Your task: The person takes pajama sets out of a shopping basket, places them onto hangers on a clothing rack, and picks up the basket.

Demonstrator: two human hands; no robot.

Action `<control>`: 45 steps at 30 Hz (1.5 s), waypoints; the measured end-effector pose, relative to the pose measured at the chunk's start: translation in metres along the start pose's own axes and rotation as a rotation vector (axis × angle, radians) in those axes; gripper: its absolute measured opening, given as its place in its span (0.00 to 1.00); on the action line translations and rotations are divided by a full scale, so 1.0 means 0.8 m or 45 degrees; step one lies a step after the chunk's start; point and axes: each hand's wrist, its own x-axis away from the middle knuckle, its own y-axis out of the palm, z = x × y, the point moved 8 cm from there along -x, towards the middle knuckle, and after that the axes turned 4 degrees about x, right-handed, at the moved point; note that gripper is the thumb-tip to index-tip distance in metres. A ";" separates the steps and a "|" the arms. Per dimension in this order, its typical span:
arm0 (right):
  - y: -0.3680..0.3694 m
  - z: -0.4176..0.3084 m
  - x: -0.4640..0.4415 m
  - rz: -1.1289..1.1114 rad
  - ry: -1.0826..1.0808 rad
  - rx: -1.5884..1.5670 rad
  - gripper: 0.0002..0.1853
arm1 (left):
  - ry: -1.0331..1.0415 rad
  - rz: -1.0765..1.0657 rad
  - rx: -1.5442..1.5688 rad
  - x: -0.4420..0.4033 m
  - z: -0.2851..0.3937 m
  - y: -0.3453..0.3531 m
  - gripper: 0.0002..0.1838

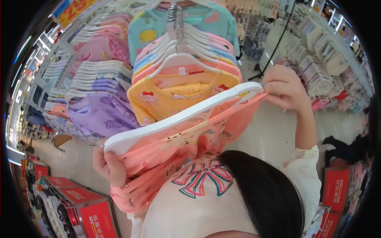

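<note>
A white plastic hanger point(174, 118) is stretched slantwise in front of my chest, its right end higher than its left. From it a coral-pink garment point(174, 142) with cartoon prints drapes down against my shirt. My left hand point(110, 166) is closed around the garment's edge at the hanger's left end, beside a small metal piece. At the other end, my right hand point(285, 89) pinches the garment's edge near a metal clip. Just beyond the hanger, a yellow-orange top point(158, 101) with rabbit prints hangs on another white hanger.
Several children's tops in pink, blue and teal hang behind the yellow one. A purple top point(101, 111) fronts the left rack. Red-fronted bins point(99, 220) stand lower left and lower right. Hanging socks fill the right rack point(317, 51). A person in dark clothing point(349, 148) is at far right.
</note>
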 end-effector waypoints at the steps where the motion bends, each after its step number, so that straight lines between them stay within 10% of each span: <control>1: -0.001 0.002 0.003 -0.014 0.012 0.053 0.10 | 0.053 -0.001 0.028 0.002 0.001 0.003 0.17; 29: 0.059 -0.134 -0.049 0.157 -0.318 0.222 0.15 | 0.366 -0.562 -0.205 -0.018 0.066 0.165 0.09; 33: 0.044 -0.080 -0.022 0.283 0.118 0.036 0.26 | 0.215 -0.372 -0.094 -0.034 0.048 0.127 0.08; 39: 0.086 -0.009 0.049 -0.347 0.856 -0.270 0.28 | 0.321 -0.437 -0.054 -0.043 0.050 0.123 0.08; 45: 0.065 -0.022 0.061 -0.058 0.708 -0.366 0.22 | 0.237 -0.383 -0.018 -0.045 0.039 0.103 0.08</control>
